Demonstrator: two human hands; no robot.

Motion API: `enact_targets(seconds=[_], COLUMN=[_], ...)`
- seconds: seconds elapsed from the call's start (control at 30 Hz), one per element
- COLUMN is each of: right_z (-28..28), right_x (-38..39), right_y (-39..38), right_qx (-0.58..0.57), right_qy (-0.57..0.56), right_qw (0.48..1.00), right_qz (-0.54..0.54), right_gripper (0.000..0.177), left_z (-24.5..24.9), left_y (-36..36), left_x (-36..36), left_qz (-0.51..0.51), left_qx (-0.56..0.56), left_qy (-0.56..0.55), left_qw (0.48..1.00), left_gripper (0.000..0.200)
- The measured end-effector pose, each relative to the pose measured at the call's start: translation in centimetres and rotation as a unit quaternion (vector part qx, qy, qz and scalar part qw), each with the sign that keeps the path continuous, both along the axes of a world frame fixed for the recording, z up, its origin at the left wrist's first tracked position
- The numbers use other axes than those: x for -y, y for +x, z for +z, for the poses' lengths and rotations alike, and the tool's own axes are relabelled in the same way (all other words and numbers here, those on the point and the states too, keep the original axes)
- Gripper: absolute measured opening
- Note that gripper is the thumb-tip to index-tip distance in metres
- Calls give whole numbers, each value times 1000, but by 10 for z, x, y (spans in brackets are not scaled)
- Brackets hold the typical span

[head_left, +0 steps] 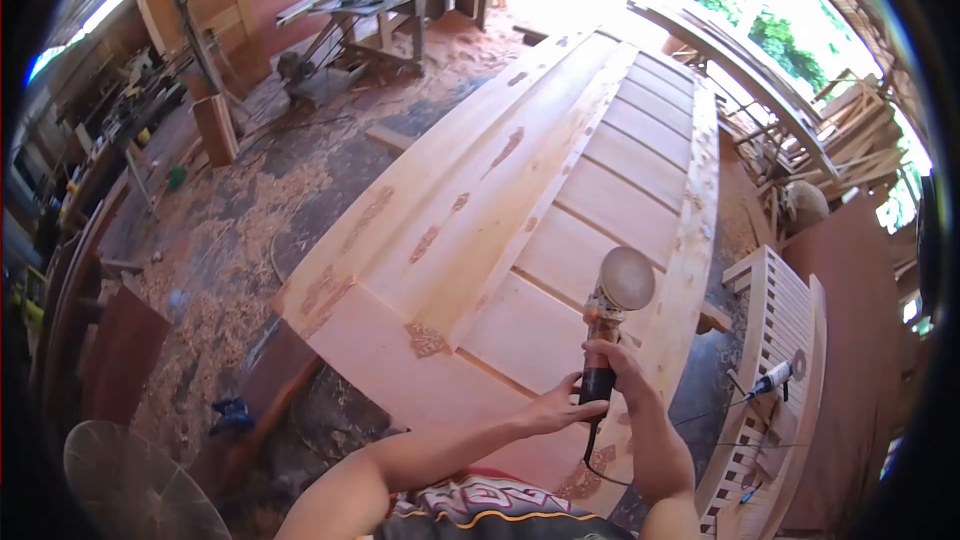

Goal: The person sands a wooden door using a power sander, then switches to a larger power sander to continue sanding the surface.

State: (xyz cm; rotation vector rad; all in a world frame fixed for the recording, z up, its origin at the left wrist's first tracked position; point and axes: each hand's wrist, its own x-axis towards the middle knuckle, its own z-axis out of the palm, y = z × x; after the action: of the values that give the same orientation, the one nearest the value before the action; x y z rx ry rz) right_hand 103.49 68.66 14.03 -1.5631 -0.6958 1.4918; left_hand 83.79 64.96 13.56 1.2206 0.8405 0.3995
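In the head view I hold an angle grinder upright over the near end of a large pale wooden panel piece, which looks like a door. My left hand closes on the lower black part of the grinder's body. Higher up, my right hand wraps round the body from the right side. A round sanding disc on the head faces up toward me, apart from the wood. From the body's lower end hangs a black cord. Brown patches mark the wood in several places.
On the right, a slatted wooden piece carries another power tool. A workbench with tools stands at the back left. Shavings cover the floor, a fan stands near left, and stacked timber lies at the right.
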Motion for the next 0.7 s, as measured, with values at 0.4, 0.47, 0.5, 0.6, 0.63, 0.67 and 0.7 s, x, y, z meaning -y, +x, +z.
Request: enact_targets(seconds=[0.4,0.47,0.5,0.6,0.63,0.67,0.7], right_z=[38,34,36,44,33,24,20], right_x=[-55,-65,-72,-92,-98,-103,-109], right_y=[-159,-178,-190,-211,-209,-207,-208], right_qx=[-277,-260,-241,-204,-212,-207,-205], right_qy=[121,95,70,17,-10,-20,-30], right_qw=[950,957,964,978,977,978,978], right_qz=[-80,-86,-87,-39,-33,-19,-3], right_gripper=[60,58,58,60,58,57,56], left_z=[25,35,38,26,22,16,9], left_y=[-140,-173,-187,-200,-200,-199,-197], left_x=[-83,-77,-78,-79,-77,-74,-74], left_qz=[-115,-61,-35,-29,-15,-2,13], left_qx=[191,139,109,167,184,194,188], left_qy=[-130,-9,55,-3,-22,-59,-55], left_qw=[966,988,992,986,983,979,981], left_gripper=[85,91,94,100,100,96,96])
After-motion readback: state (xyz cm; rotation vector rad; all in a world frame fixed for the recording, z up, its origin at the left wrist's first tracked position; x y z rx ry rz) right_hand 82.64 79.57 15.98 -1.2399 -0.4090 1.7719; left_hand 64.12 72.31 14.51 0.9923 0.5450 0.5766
